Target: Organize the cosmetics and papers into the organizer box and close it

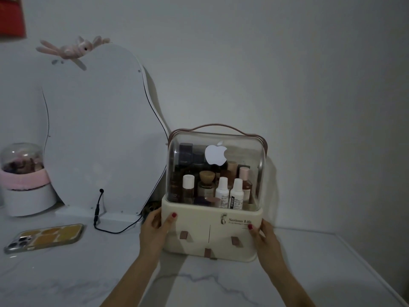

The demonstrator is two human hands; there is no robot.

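Organizer box point(212, 229), a cream plastic case with a clear domed lid point(215, 169) and a dusty-pink carry handle point(213, 127), stands upright on the white marble-patterned tabletop point(199, 282), close to the pale wall behind it. Its long axis runs vertically; its front, with three small pink drawer tabs, faces the camera. The dome appears lowered onto the base, and bottles and jars of cosmetics point(221, 189) stand packed beneath it; no loose papers can be seen. The left hand point(155, 231) presses flat against the left wall of the base, thumb laid across the front corner, and the right hand point(264, 237) mirrors it on the right wall, so that the box sits squarely between the two palms (neither hand is nearer; both touch it). Each hand is spread wide rather than curled, clasping the base from outside. Any coming shift of the box would likely run along the line between the forearms, toward or away from the body. Just beside the box on its left leans a white wavy-edged mirror panel point(97, 134); a black cable point(115, 229) trails from it, and a phone in a yellow-patterned case point(46, 238) lies well apart to the left.
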